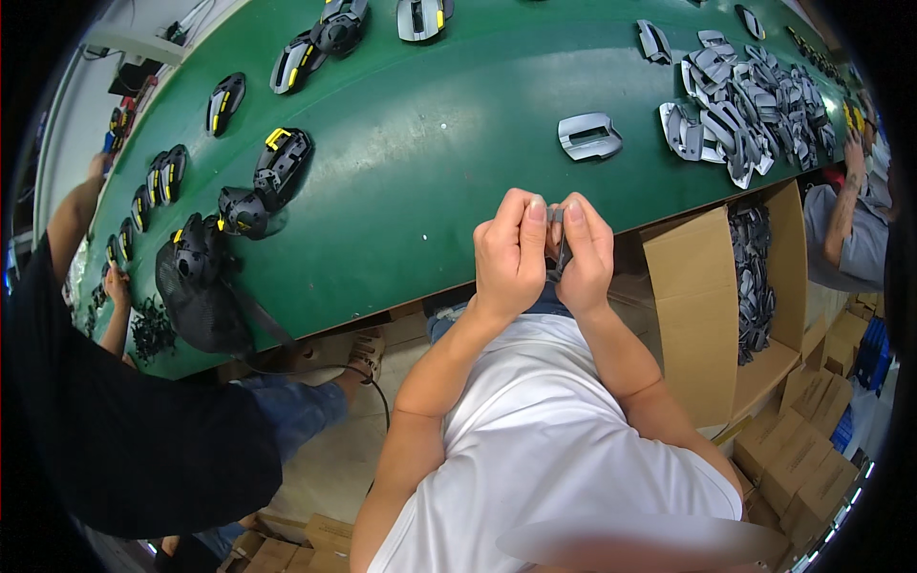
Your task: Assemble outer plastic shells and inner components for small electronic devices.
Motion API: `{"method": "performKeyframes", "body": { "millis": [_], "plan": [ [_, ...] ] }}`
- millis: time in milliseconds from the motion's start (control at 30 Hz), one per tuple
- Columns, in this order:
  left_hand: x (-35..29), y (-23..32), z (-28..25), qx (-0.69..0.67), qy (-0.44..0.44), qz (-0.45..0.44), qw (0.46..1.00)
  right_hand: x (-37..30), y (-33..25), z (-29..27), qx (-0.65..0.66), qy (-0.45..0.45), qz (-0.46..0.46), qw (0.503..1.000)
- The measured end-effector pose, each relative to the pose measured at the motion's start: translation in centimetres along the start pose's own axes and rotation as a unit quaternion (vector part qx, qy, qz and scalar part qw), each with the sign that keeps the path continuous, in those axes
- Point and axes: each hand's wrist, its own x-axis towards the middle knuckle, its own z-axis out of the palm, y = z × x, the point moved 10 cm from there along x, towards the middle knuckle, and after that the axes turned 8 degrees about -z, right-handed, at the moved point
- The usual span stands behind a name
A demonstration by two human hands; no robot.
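My left hand (509,256) and my right hand (586,250) meet just off the near edge of the green table. Both are closed, thumbs up, pinching a small grey and dark plastic part (557,218) between them. Most of that part is hidden by my fingers, so its exact kind does not show. Lying alone on the table beyond my right hand is a silver-grey plastic shell (575,124) with an oblong opening through its middle.
A heap of grey shells (755,105) covers the table's right end. Below it, an open cardboard box (690,315) contains dark parts. Black assemblies with yellow pieces (283,162) and a dark mesh bag (202,301) are at left. Co-workers' arms (76,205) reach in from both sides.
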Motion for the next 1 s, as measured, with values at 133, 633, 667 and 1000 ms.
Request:
{"method": "performKeyframes", "body": {
  "millis": [133,633,667,1000],
  "plan": [
    [0.5,0.1,-0.6,-0.020,-0.002,-0.023,1.000,0.6,-0.4,0.9,0.017,-0.013,-0.009,1.000],
    [6.7,6.8,-24.7,0.687,0.256,0.057,0.677,2.7,1.6,1.0,-0.085,-0.072,0.011,0.994],
    [7.5,4.9,-26.4,0.743,0.223,-0.005,0.631,2.7,2.3,1.3,-0.081,-0.088,0.021,0.993],
    [6.9,5.1,-18.4,0.578,0.139,0.040,0.803,2.8,3.9,-0.3,-0.040,-0.082,-0.015,0.996]
  ]
}}
